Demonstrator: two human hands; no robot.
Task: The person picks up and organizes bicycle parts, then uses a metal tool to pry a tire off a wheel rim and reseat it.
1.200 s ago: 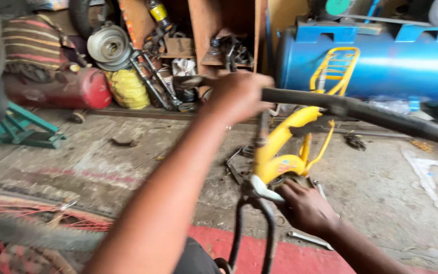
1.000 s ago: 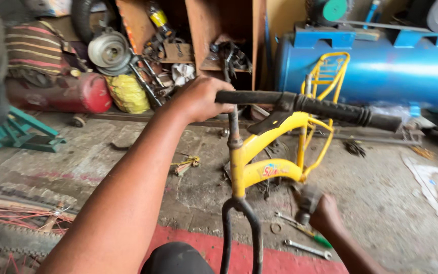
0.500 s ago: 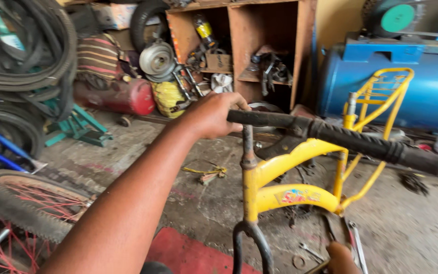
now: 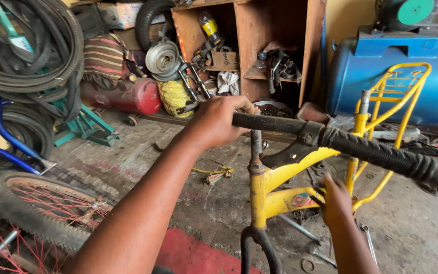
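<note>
A small yellow bicycle frame (image 4: 259,198) stands on the concrete floor with a black fork (image 4: 259,246) and a yellow rear rack (image 4: 401,86). My left hand (image 4: 218,122) is closed around the bare left end of the black handlebar (image 4: 280,123). The ribbed rubber grip (image 4: 376,152) on the handlebar's right side runs toward me. My right hand (image 4: 336,199) reaches in low and touches the frame's lower tube by the sticker. Its fingers are hidden behind the back of the hand.
A blue compressor tank (image 4: 432,91) stands behind the bicycle. A wooden shelf (image 4: 249,45) of parts and a red tank (image 4: 128,96) line the back. Tyres (image 4: 31,66) hang at left above a red-spoked wheel (image 4: 31,213). Wrenches (image 4: 368,238) lie on the floor.
My left hand keeps its hold on the handlebar while the view swings left and closer. My right hand has come up from the floor to the yellow frame.
</note>
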